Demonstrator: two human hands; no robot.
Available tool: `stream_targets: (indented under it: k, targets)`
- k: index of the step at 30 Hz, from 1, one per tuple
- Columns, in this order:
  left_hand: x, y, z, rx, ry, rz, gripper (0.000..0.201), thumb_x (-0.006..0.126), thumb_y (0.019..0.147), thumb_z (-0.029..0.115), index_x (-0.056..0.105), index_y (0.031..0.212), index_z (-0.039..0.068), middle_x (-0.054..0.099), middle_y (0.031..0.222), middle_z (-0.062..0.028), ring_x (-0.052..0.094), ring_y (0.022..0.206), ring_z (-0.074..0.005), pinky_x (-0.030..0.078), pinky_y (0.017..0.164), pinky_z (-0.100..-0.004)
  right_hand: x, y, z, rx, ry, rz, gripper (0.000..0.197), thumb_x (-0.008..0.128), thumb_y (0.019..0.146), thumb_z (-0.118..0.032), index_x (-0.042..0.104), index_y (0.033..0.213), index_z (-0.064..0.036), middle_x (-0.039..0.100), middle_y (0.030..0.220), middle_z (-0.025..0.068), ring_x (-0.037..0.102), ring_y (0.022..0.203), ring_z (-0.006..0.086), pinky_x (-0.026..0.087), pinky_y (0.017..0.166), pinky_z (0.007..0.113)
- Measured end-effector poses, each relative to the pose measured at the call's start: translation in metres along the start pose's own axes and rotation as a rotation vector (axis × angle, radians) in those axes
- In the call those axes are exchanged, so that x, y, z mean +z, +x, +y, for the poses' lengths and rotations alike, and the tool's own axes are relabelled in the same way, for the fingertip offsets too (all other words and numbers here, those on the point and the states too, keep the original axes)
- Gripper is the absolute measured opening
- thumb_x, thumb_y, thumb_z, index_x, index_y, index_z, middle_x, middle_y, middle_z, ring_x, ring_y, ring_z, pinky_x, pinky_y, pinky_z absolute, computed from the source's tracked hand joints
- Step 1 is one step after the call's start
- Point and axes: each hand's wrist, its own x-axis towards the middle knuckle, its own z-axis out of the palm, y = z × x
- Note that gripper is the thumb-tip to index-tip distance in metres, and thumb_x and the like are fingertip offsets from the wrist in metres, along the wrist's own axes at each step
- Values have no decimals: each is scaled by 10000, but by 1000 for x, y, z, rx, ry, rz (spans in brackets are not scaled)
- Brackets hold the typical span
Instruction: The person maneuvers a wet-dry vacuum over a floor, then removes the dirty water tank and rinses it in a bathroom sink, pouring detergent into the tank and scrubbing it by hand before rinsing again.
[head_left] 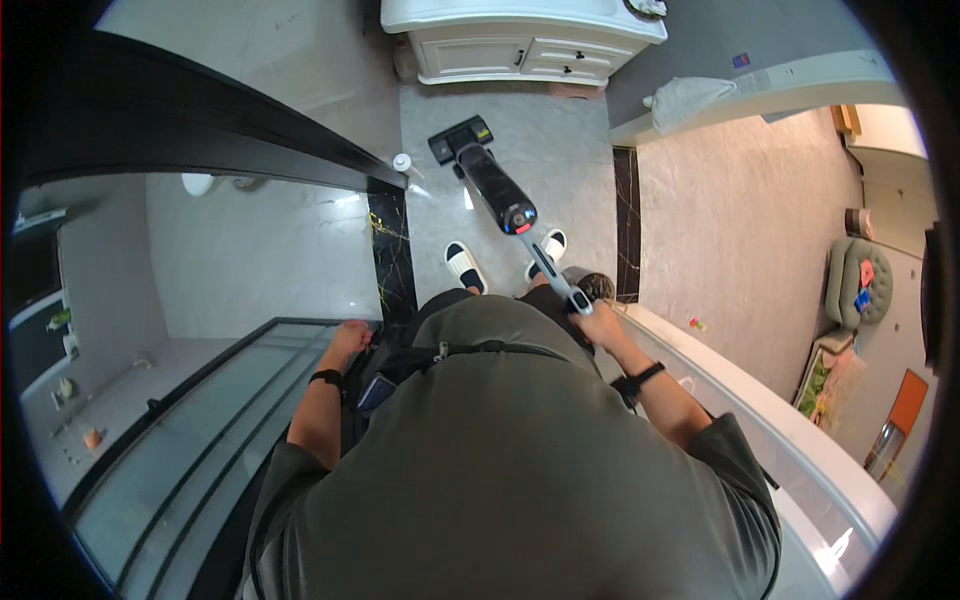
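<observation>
My right hand (598, 326) is wrapped round the grey handle of an upright floor washer (500, 195). Its dark body leans away from me to the left. The wide black floor head (460, 139) rests on the grey tiles, beyond my feet in white slippers (465, 266). Off to the left, my left hand (350, 338) is curled closed beside the corner of a black-framed glass door (240, 420). What its fingers hold, if anything, is hidden. Both wrists wear dark bands.
A white cabinet (470, 55) stands ahead, with a small white bottle (402, 162) on the floor by the black doorpost. Black marble thresholds (627, 220) lie on both sides. To the right are a white bag (690, 100) and a green cushioned pet bed (860, 283).
</observation>
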Motion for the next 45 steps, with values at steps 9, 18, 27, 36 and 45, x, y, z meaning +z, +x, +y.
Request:
stream_targets:
  k: [9, 18, 27, 36, 45]
  targets:
    - [21, 33, 80, 53, 39, 32, 222, 557, 918, 240, 633, 983, 41, 671, 814, -67, 619, 675, -156, 501, 558, -304, -35, -96, -22, 155, 404, 180, 264, 660, 832, -114, 531, 613, -41, 475, 479, 32, 413, 363, 134, 335, 355, 320]
    - [48, 24, 39, 33, 69, 19, 244, 558, 927, 259, 631, 1025, 48, 682, 846, -49, 629, 703, -149, 512, 582, -306, -5, -15, -46, -9, 654, 159, 297, 620, 860, -138, 502, 598, -63, 447, 467, 41, 414, 355, 155, 346, 364, 320]
    - [23, -46, 13, 202, 326, 181, 164, 544, 878, 140, 647, 965, 47, 693, 806, -71, 636, 692, -161, 515, 631, -314, 5, 155, -37, -121, 309, 295, 364, 655, 766, -301, 659, 746, 62, 675, 692, 215, 677, 620, 308, 516, 605, 424]
    - [67, -47, 10, 41, 162, 151, 159, 563, 927, 184, 653, 994, 71, 702, 864, -59, 654, 721, -133, 519, 606, -293, 13, 75, 83, -106, -29, 329, 359, 672, 744, -282, 679, 811, 71, 670, 801, 300, 689, 832, 427, 532, 718, 484]
    - [93, 15, 26, -51, 233, 15, 199, 574, 930, 252, 666, 941, 75, 691, 842, -27, 627, 688, -112, 503, 552, -276, -30, -121, 110, 216, -144, 91, 348, 696, 745, -252, 676, 836, 83, 652, 733, 296, 690, 756, 410, 529, 683, 466]
